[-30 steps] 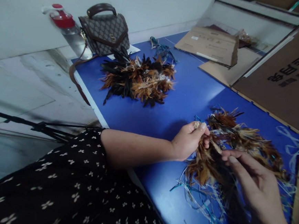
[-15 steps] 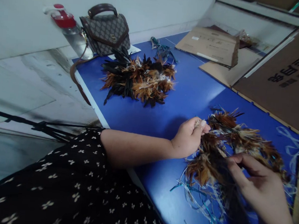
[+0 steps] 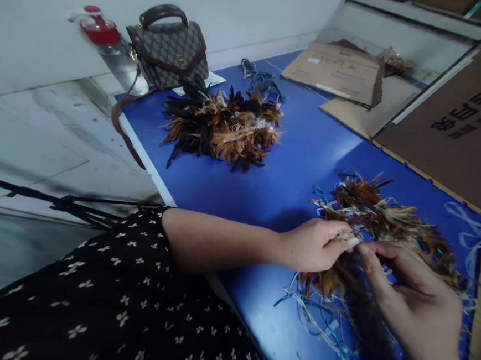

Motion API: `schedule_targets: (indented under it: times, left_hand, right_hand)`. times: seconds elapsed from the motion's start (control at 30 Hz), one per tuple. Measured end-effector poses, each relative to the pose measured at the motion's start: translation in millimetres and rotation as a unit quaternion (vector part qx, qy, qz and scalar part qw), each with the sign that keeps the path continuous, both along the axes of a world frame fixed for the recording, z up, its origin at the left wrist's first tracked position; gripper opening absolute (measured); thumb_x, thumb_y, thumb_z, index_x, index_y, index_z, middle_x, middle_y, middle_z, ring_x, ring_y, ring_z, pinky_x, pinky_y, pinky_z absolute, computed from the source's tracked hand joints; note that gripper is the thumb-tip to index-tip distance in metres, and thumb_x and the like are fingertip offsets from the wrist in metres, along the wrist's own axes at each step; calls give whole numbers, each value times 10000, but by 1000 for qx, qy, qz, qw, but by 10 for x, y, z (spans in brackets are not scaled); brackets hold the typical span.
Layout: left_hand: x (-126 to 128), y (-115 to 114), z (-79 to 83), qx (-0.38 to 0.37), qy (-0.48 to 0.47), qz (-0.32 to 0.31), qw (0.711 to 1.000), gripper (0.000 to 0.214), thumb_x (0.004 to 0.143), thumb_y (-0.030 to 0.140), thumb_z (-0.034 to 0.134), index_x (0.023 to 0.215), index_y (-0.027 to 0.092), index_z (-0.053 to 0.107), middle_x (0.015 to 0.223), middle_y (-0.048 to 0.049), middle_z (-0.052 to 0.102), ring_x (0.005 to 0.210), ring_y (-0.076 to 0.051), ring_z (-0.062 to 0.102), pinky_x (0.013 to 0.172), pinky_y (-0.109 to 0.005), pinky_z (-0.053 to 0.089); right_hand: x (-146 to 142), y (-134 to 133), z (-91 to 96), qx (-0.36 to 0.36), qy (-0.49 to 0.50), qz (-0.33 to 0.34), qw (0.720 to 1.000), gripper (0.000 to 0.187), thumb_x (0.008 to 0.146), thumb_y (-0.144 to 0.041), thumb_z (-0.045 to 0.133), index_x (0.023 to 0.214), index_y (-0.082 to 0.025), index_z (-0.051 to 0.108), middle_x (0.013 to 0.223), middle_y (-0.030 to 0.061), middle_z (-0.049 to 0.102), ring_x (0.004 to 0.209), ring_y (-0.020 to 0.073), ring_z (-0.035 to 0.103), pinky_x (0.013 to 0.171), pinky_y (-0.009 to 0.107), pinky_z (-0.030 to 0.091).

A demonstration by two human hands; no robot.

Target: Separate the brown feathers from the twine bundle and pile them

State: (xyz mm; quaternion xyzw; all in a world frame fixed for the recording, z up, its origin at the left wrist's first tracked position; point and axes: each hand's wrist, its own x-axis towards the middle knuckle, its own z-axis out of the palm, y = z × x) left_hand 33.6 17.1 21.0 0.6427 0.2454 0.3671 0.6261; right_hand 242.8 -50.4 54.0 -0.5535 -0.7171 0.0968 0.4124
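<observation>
My left hand (image 3: 312, 244) is closed in a pinch on a small bunch of brown feathers at the near side of a loose heap of brown feathers (image 3: 390, 225) on the blue table (image 3: 305, 146). My right hand (image 3: 410, 299) meets it fingertip to fingertip, its fingers curled and pinching the same bunch. Thin teal and pale strings (image 3: 324, 331) trail from the heap toward the table's near edge. A second, tidier pile of brown and black feathers (image 3: 223, 126) lies farther back on the left.
A patterned handbag (image 3: 167, 46) and a red-capped water bottle (image 3: 109, 47) stand at the table's far left corner. Flat cardboard boxes (image 3: 336, 71) lie at the back, and a large cardboard sheet (image 3: 460, 136) covers the right. More teal cord (image 3: 260, 82) lies behind the far pile.
My left hand has come down and right from the heap's top edge to meet my right hand. My right hand's fingers have curled in to pinch the feathers.
</observation>
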Motion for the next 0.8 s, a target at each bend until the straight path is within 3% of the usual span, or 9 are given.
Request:
schedule_targets:
  times: [0.17,0.33,0.57,0.8]
  left_hand:
    - [9,-31,-1,-156,-32,-88,983,239,1099,365,801,1000,208,653,786,61,571,687,-102,515,678,-279,454]
    - [30,-54,4,-283,-113,-165,938,363,1074,467,860,951,201,647,731,87,469,629,-81,396,628,-255,401]
    - [-10,-36,95,-339,-111,-219,908,451,1010,528,937,905,196,651,702,95,398,636,-86,342,646,-260,399]
    - [33,-11,-18,-344,-103,-282,890,439,1070,492,858,831,193,643,710,78,367,611,-83,325,631,-284,422]
  right_hand:
    - [21,-12,-43,-18,43,-15,999,123,1016,-423,904,1072,-314,910,1040,41,870,861,210,815,816,339,699]
    - [46,-34,-83,-28,74,-35,996,219,997,-469,923,1150,-313,941,1129,54,896,954,232,857,928,373,737]
    - [53,-3,-21,8,30,12,999,100,1011,-392,907,1073,-315,923,1064,39,875,927,221,837,896,359,725]
    - [31,1,-28,18,30,46,998,97,1016,-308,899,1099,-340,937,1091,37,883,978,235,841,906,391,732]
